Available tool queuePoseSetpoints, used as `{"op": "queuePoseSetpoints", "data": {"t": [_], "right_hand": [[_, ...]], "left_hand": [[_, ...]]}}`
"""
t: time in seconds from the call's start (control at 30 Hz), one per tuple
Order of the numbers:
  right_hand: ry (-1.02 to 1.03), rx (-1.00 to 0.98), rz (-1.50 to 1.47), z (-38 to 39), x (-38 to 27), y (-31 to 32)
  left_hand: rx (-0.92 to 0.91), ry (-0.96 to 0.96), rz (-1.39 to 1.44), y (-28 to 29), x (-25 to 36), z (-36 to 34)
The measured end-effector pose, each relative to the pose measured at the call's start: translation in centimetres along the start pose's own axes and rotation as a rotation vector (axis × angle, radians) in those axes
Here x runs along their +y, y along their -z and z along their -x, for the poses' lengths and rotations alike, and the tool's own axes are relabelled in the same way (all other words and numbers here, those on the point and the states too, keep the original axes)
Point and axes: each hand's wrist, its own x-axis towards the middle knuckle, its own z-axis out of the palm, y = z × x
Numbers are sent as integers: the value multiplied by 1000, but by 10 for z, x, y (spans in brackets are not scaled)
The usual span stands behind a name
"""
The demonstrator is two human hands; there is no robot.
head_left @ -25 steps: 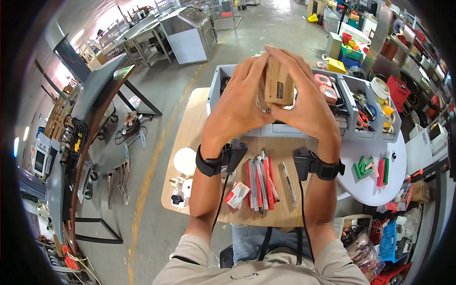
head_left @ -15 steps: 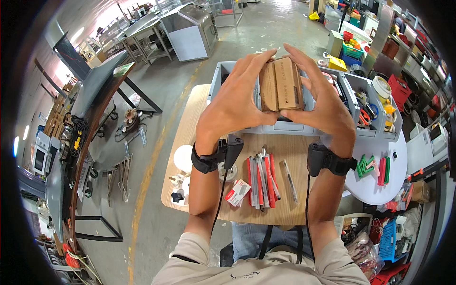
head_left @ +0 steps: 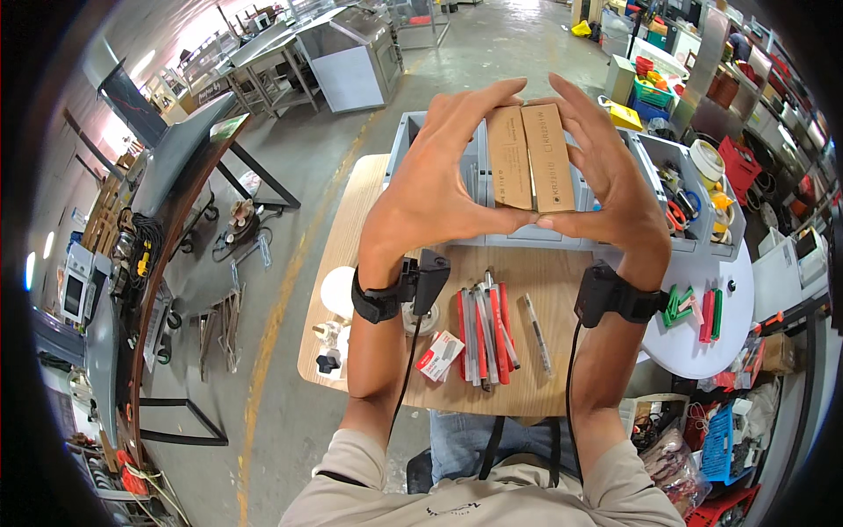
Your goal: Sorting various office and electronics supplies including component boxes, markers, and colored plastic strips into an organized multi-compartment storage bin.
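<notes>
Above the wooden table (head_left: 351, 255) you hold two flat tan boxes (head_left: 530, 158) up in the air, side by side, long edges touching, printed faces toward the camera. Left hand (head_left: 430, 189) has its fingers curled round the left box, thumb under the lower edge, fingertips over the top. Right hand (head_left: 615, 189) does the same on the right box, fingers spread along its outer edge, thumb below; neither hand is clenched, both pinch lightly across the box ends. Both boxes look closed; I can't tell if either has been opened. Judging by this, you're at the lining-up or comparing stage: both boxes are picked up and paired, nothing set down yet, and putting them somewhere looks like what is left. Behind the boxes sit grey bins (head_left: 667, 158) holding scissors, tape and small bits, partly hidden by your hands. Below on the table lie a row of red and grey pens (head_left: 483, 329), one loose pen (head_left: 537, 323) to their right, a small red-and-white pack (head_left: 442, 354), a white disc (head_left: 338, 290) at the left. A round white table (head_left: 702, 338) at right holds green and red clips (head_left: 694, 307)
</notes>
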Motion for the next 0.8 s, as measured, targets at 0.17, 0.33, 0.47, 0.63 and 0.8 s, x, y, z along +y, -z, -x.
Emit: {"op": "queuePoseSetpoints", "data": {"t": [0.17,0.33,0.47,0.63,0.8], "right_hand": [[-6,4,-29,1,0,-2],[-30,14,-39,0,-3,-3],[-22,12,5,-2,-6,-4],[6,56,6,-2,0,3],[41,137,47,-4,2,0]], "left_hand": [[9,-14,-16,0,3,2],[-6,5,45,1,5,2],[9,-25,-26,5,0,2],[62,0,59,2,-4,-2],[315,427,731,4,-25,5]]}}
